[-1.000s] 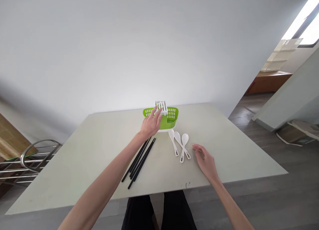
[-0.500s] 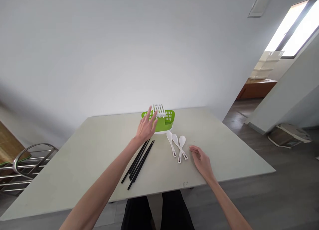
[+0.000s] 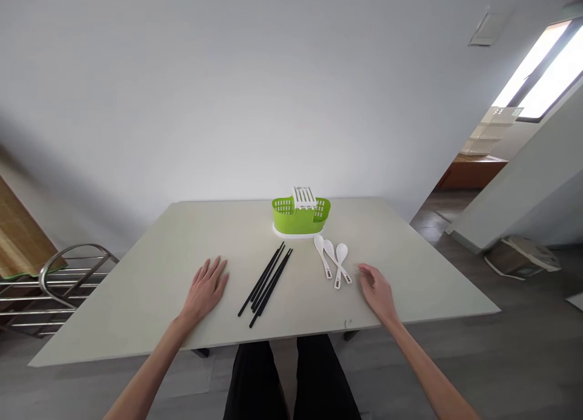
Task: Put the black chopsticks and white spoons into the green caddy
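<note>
My left hand (image 3: 204, 291) lies flat on the table, fingers spread, holding nothing. Just to its right are several black chopsticks (image 3: 265, 284), loosely bundled at a slant. My right hand (image 3: 376, 291) rests on the tabletop with relaxed, slightly curled fingers and nothing visible in them. Beside its fingertips lie three white spoons (image 3: 341, 253), two of them with crossed handles. Behind the utensils stands a green cutlery basket (image 3: 296, 224) with perforated ends, a white slotted top piece (image 3: 304, 197) and a white base. Neither hand touches the basket.
The pale table (image 3: 136, 274) backs against a white wall (image 3: 228, 104). A metal-tube rack (image 3: 68, 286) stands beyond its left edge. On the floor to the right is a bin (image 3: 519, 256). My legs are under the front edge.
My left hand has come away from the basket, back and to the left, and now lies on the table. My right hand stays by the spoons. The view has shifted slightly.
</note>
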Demonstrator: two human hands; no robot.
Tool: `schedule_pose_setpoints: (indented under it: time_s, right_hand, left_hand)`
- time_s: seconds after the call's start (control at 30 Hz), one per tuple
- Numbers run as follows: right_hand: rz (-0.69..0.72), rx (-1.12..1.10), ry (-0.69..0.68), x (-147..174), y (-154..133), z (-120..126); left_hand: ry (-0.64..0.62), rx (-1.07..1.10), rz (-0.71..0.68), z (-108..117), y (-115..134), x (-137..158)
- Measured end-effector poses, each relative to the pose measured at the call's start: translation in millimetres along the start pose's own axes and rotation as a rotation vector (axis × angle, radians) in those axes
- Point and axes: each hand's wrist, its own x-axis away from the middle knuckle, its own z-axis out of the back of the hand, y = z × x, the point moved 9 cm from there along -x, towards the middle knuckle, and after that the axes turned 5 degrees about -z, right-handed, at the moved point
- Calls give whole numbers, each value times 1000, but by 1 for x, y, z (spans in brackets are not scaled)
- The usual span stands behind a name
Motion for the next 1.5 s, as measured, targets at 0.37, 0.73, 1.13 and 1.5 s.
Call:
schedule_pose_setpoints:
  time_s: [0.37, 0.73, 1.13, 1.5]
  right_hand:
    - [30, 300, 29, 20, 2, -16]
    - [17, 369, 66, 23, -1, -18]
    - [-10, 417, 81, 26, -5, -16]
    - [-11, 494, 64, 24, -10, -16]
  left_hand:
    - [76, 10, -18, 4, 1, 15]
    - [108, 42, -78, 0, -2, 20]
    - [138, 32, -118, 1, 0, 17]
    - [138, 57, -143, 0, 0, 14]
